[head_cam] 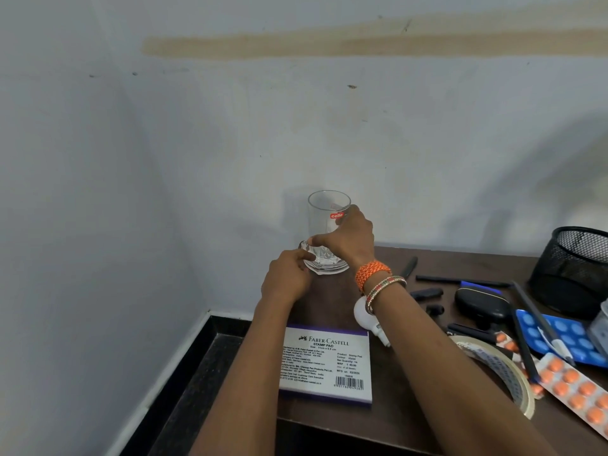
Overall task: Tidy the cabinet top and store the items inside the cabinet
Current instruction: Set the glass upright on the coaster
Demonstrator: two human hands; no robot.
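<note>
The glass tumbler (327, 232) stood upright at the cabinet top's (411, 390) far-left corner; the right hand (345, 240) gripped its side from three o'clock, the left hand (289, 279) pinched its base from seven o'clock

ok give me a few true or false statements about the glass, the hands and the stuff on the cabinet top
1. Both hands hold the clear drinking glass. True: the right hand grips its side, the left hand its base.
2. The glass lies on its side. False: it is upright.
3. The white Faber-Castell stamp pad box is inside the black mesh pen holder. False: it lies flat on the brown wooden cabinet top.
4. An orange tablet strip lies near the right edge. True.
</note>
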